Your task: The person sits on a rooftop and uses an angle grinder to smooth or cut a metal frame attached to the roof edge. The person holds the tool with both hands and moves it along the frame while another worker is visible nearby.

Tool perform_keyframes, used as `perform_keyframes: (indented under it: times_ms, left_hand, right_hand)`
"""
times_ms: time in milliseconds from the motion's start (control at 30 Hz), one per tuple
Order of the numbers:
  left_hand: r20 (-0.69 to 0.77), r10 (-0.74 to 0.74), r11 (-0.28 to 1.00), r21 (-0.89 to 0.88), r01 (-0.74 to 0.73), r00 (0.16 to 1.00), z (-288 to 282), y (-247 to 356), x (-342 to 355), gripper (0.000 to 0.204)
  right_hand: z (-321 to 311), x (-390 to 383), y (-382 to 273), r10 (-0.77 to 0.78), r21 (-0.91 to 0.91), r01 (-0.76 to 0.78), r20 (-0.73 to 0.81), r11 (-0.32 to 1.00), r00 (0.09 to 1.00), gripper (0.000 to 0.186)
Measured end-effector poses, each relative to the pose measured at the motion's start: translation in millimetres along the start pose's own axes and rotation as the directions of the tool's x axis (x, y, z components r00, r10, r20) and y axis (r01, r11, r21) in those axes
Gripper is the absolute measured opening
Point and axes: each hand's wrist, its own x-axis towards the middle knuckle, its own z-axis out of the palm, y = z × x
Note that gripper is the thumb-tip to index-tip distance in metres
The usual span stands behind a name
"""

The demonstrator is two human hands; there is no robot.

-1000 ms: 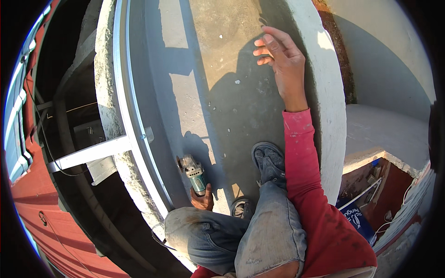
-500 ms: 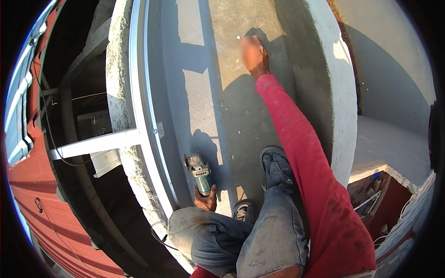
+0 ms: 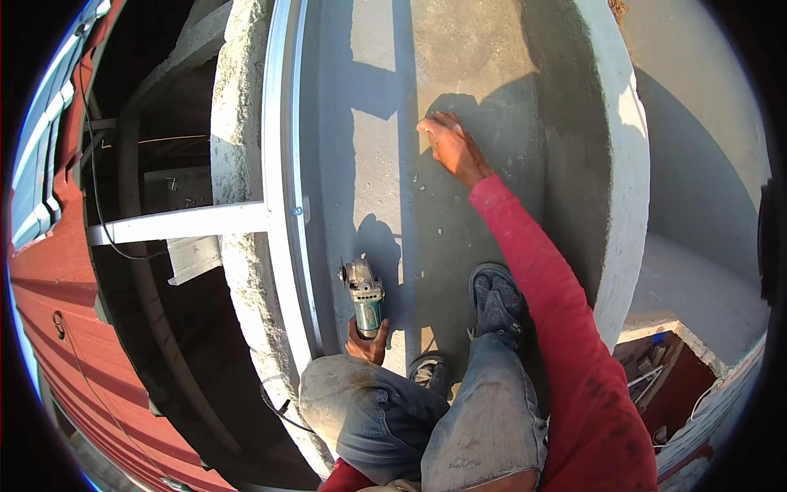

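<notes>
My left hand (image 3: 368, 342), low in the view beside my bent knee, is closed round the rear of a green-bodied angle grinder (image 3: 368, 314). The grinder's dusty metal head (image 3: 359, 277) points away from me, its disc side facing left. Ahead, my right hand (image 3: 456, 150) is stretched out above the grey concrete floor (image 3: 459, 221). Its fingers are loosely bent and somewhat apart, and I see nothing in them. A red sleeve covers that arm.
A silvery metal channel (image 3: 283, 164) runs along the rough wall edge (image 3: 238, 156) on my left, joined by a crossbar (image 3: 180, 224). Beyond is a dark gap beside red metal sheeting (image 3: 74, 328). A low concrete wall (image 3: 627, 189) stands right. Small stone chips lie on the floor.
My right hand has come back nearer to me, and its fingers, blurred before, now show. The view has shifted a little; my left hand still holds the grinder.
</notes>
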Motion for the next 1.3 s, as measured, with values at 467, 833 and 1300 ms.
perform_keyframes:
  times_ms: [467,833,1300]
  left_hand:
    - [0.017,-0.059,0.997,0.051,0.058,0.998,-4,-6,-4,0.062]
    - [0.017,-0.047,0.991,0.125,0.045,0.999,2,-9,-5,0.06]
    - [-0.039,0.042,0.999,0.017,-0.041,0.998,-1,-10,4,0.053]
  right_hand:
    - [28,-93,-61,0.211,0.05,-0.219,0.127,0.974,0.969,0.012]
    - [-1,-75,-37,0.364,0.169,-0.392,0.175,0.905,0.915,0.015]
    - [-93,-34,-67,0.522,0.603,-0.545,0.237,0.583,0.82,0.019]
